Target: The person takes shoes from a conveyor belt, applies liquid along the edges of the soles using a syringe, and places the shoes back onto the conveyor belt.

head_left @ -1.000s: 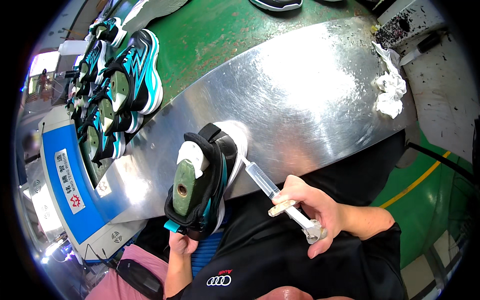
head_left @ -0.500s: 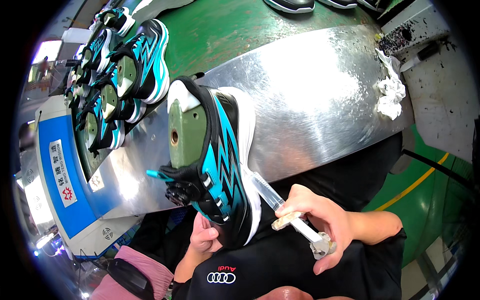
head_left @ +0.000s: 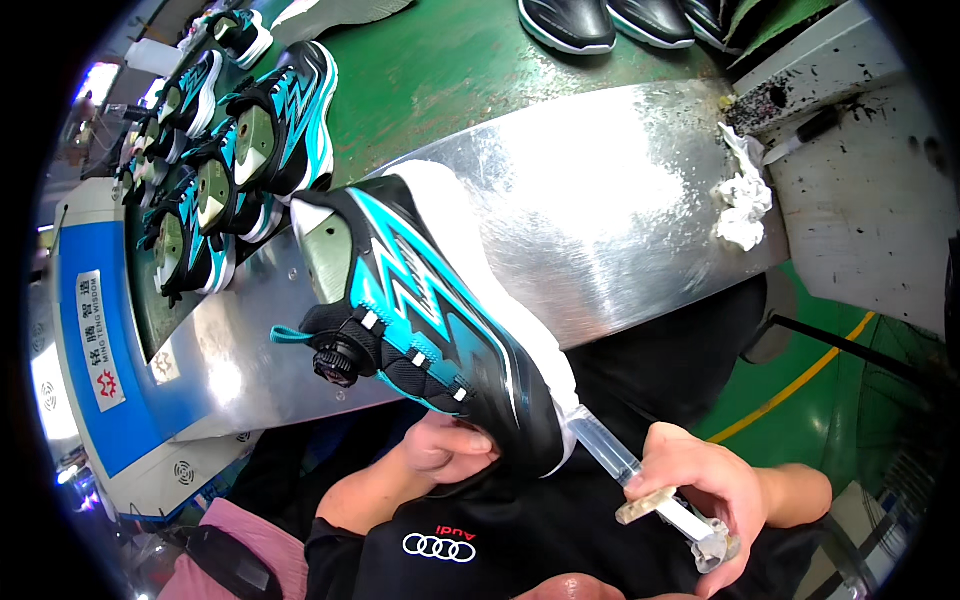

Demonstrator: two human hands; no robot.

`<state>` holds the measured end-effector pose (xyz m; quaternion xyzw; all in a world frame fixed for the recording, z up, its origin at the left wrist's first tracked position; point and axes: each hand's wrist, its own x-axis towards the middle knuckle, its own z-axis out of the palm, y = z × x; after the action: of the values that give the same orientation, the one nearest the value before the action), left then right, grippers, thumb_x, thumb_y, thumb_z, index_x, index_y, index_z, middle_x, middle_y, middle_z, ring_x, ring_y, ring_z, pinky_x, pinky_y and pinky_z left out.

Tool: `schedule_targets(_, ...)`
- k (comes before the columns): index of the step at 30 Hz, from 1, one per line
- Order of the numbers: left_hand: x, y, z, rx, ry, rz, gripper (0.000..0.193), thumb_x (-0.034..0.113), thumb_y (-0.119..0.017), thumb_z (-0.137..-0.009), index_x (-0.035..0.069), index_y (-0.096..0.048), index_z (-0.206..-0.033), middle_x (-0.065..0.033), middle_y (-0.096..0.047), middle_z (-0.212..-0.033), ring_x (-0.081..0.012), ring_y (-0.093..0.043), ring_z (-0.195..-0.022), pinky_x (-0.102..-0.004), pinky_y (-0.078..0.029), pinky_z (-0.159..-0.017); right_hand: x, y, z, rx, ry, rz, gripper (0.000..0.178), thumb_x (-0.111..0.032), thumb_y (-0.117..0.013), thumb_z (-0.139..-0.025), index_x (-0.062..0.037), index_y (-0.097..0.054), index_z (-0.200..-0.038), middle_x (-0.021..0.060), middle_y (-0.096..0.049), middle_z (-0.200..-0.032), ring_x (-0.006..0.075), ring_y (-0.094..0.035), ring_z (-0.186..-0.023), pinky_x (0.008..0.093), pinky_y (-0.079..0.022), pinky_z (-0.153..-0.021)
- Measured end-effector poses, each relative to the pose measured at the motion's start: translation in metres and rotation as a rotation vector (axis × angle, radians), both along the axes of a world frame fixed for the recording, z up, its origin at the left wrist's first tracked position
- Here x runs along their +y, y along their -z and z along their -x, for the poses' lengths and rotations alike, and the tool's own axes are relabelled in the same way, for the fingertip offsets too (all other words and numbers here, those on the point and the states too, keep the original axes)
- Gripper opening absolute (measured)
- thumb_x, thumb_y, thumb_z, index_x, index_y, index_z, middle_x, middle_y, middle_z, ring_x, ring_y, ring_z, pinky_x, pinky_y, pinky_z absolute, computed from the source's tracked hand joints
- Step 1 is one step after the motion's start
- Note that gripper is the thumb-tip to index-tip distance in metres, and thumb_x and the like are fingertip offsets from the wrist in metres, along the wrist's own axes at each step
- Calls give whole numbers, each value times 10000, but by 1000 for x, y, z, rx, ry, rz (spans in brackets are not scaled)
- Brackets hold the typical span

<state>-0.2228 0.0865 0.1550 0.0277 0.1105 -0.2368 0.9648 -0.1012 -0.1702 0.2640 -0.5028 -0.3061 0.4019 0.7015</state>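
Observation:
A black and turquoise sports shoe (head_left: 430, 300) with a white sole and a dial lacing knob is tilted in front of me, a green last inside it. My left hand (head_left: 448, 450) grips its toe end from below, part of the fingers hidden behind the shoe. In my right hand (head_left: 700, 480) is a clear plastic syringe (head_left: 608, 447), its flange and plunger end crusted with pale residue. The syringe tip meets the edge between sole and upper near the toe. Whether anything flows from the tip is too small to tell.
More turquoise and black shoes on lasts (head_left: 285, 130) stand at the left. A metal sheet (head_left: 600, 250) covers the near bench, with crumpled white tissue (head_left: 742, 195) at its right end. Black shoes (head_left: 568, 22) are at the far edge. A blue and white machine panel (head_left: 100, 340) lies left.
The shoe has turned, its toe swinging right and its side now facing me more. My right hand and the syringe moved right and down along the sole edge toward the toe.

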Motion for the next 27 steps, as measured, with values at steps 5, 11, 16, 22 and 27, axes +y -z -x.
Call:
schedule_targets(5,-14,-2,-29,69,127,-20,461,-53,-562,-785,19,-501,-1236,-138,-556,-1221,-279,-504,-1170,-433,-363,-1021,-18,-16,-2,-165,-13,78,878,-558,-787,-578,27,-520,-1175,107,-632,-1002,164,-505,-770,276,-318,-677)
schedule_targets(11,-35,6,-64,-41,144,-72,418,-30,-582,-815,45,-518,-1221,-116,-554,-1230,-273,-506,-1172,-443,-369,-1029,-34,-25,-1,-345,65,120,867,-586,-770,-586,10,-519,-1164,103,-637,-982,170,-522,-759,285,-321,-672)
schedule_targets(16,-44,6,-82,-34,109,-101,386,-31,-596,-821,68,-547,-1191,-99,-573,-1205,-253,-515,-1166,-432,-388,-1030,-38,-19,1,-464,155,115,855,-583,-774,-580,-2,-525,-1155,99,-632,-964,181,-521,-744,294,-324,-669)
schedule_targets(22,-48,6,-90,-7,39,-76,359,-34,-603,-817,72,-567,-1158,-88,-595,-1165,-219,-549,-1120,-427,-390,-1034,-29,-14,1,-625,218,132,822,-574,-783,-570,-23,-535,-1128,76,-612,-932,177,-504,-714,304,-319,-663)
schedule_targets(27,-56,-2,-100,18,-17,-50,322,-28,-594,-828,54,-575,-1139,-98,-599,-1155,-218,-561,-1102,-387,-421,-1010,-25,-9,5,-712,270,142,786,-561,-778,-589,-34,-538,-1121,49,-595,-901,172,-476,-689,307,-312,-651)
